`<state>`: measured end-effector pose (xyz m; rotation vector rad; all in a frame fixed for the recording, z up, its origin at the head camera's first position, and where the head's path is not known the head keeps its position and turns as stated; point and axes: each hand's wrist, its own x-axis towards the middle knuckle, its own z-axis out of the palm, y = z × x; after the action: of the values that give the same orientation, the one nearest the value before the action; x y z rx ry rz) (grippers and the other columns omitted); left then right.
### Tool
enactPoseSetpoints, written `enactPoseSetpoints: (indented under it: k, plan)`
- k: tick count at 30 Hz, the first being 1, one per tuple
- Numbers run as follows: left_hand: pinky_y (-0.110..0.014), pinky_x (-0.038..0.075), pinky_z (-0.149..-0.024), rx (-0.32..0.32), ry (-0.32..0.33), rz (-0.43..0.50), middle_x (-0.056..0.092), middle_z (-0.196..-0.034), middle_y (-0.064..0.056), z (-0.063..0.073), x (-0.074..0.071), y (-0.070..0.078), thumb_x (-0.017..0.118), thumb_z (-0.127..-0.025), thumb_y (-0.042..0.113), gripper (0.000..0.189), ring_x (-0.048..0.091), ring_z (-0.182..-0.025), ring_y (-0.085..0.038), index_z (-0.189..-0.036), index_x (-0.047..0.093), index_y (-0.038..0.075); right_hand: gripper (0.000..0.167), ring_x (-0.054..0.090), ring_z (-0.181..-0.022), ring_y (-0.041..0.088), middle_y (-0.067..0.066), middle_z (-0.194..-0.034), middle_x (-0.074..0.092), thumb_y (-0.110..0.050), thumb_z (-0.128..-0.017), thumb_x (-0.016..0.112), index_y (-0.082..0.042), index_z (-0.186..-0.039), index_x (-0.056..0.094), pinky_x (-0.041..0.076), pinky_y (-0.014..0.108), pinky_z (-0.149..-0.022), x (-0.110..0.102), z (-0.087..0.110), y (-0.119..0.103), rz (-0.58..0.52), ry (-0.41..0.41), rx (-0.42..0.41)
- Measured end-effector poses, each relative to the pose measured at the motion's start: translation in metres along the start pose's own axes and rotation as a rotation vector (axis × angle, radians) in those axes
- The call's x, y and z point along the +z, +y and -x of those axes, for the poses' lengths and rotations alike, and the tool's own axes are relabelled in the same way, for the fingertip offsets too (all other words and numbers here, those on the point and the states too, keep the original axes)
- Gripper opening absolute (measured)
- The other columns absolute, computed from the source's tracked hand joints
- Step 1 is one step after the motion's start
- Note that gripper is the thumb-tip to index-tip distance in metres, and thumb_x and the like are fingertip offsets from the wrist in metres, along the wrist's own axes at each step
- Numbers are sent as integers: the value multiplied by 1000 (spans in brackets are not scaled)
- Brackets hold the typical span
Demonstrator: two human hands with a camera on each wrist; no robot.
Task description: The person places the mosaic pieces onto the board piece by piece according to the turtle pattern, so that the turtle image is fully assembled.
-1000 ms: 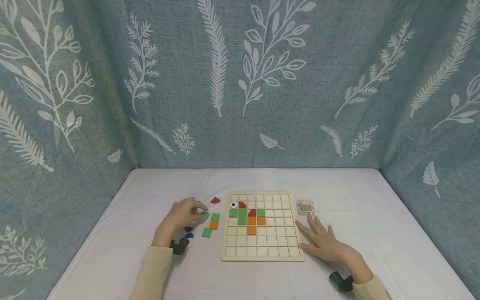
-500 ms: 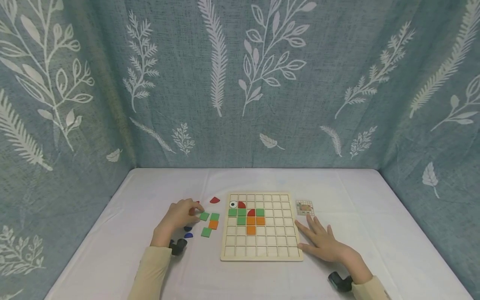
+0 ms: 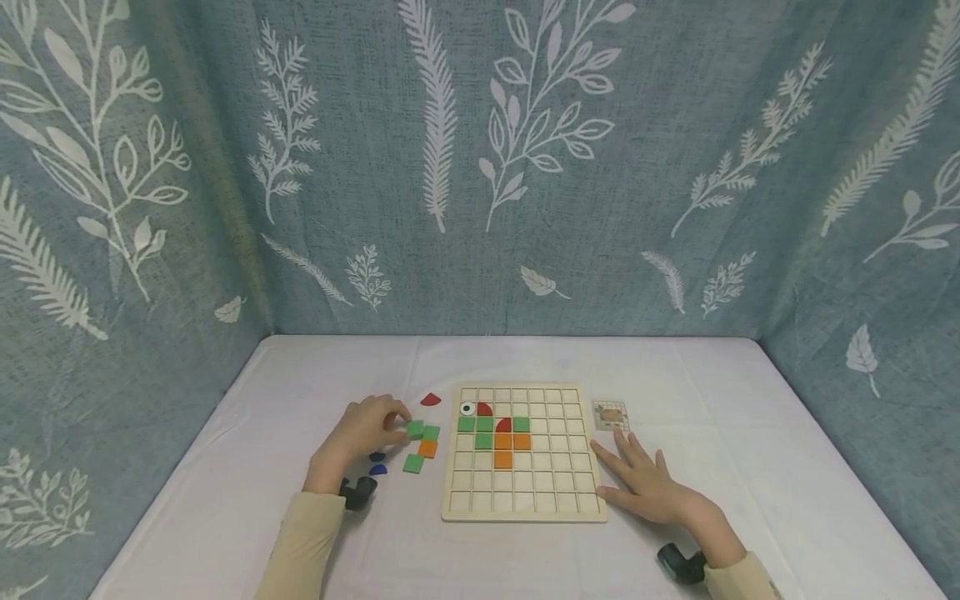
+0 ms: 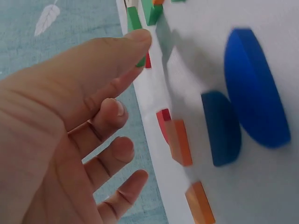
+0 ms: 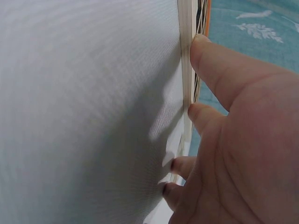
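My left hand (image 3: pixel 364 428) pinches a green square tile (image 3: pixel 416 429) between thumb and index finger, left of the wooden grid board (image 3: pixel 558 496). In the left wrist view that green tile (image 4: pixel 134 19) shows beyond the thumb tip, while the other fingers are loosely bent and hold nothing. Close by lie another green tile (image 3: pixel 431 433), an orange tile (image 3: pixel 427 450) and a lower green tile (image 3: pixel 413 464). My right hand (image 3: pixel 648 485) is spread out at the board's right edge; in the right wrist view its thumb and index fingertip touch the board's side (image 5: pixel 186 56).
On the board's upper left sit a round eye piece (image 3: pixel 468 409) and several red, green and orange pieces. A red quarter piece (image 3: pixel 431 400) lies behind the left hand, blue half-round pieces (image 4: pixel 257 88) below it. A picture card (image 3: pixel 611 415) lies right of the board.
The left thumb and index finger have closed on the green tile and raised it slightly toward the right. The right hand stays in place at the board's edge.
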<state>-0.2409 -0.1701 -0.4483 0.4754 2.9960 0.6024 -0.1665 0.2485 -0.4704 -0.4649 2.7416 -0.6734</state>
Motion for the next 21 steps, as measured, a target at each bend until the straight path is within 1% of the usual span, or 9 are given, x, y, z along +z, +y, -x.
enactPoseSetpoints:
  k: [3, 7, 11, 15, 21]
  plan:
    - [-32, 28, -65, 24, 14, -8, 47, -68, 3, -2, 0, 6, 76, -75, 22, 21, 41, -66, -13, -94, 69, 13, 68, -3, -137, 47, 26, -151, 5, -47, -90, 50, -17, -146, 28, -8, 70, -98, 0, 0, 0, 7, 2, 2]
    - [-33, 29, -66, 45, 29, -18, 46, -69, 4, -4, 2, 14, 75, -75, 24, 21, 40, -68, -13, -93, 69, 15, 68, -3, -137, 47, 26, -151, 6, -47, -89, 50, -17, -146, 28, -7, 70, -98, 1, -1, 1, 15, 7, 4]
    - [-34, 28, -67, 59, 37, 6, 45, -68, 4, -5, 5, 22, 74, -75, 25, 20, 40, -67, -13, -91, 69, 16, 68, -3, -137, 48, 26, -151, 5, -46, -89, 50, -17, -146, 27, -8, 70, -98, 1, -1, 1, 11, 8, 1]
    - [-32, 27, -67, 64, 28, 28, 46, -67, 3, -5, 7, 32, 75, -75, 26, 20, 39, -67, -12, -92, 69, 17, 68, -3, -137, 48, 27, -151, 5, -46, -90, 50, -17, -146, 26, -7, 71, -97, 3, -2, 1, 7, 7, -4]
    - [-33, 29, -67, 99, 16, 41, 52, -70, -2, -5, 12, 45, 76, -75, 27, 23, 40, -66, -13, -94, 70, 15, 68, -1, -137, 48, 27, -151, 7, -47, -89, 50, -17, -146, 28, -6, 71, -97, 3, -2, 2, 14, 12, -2]
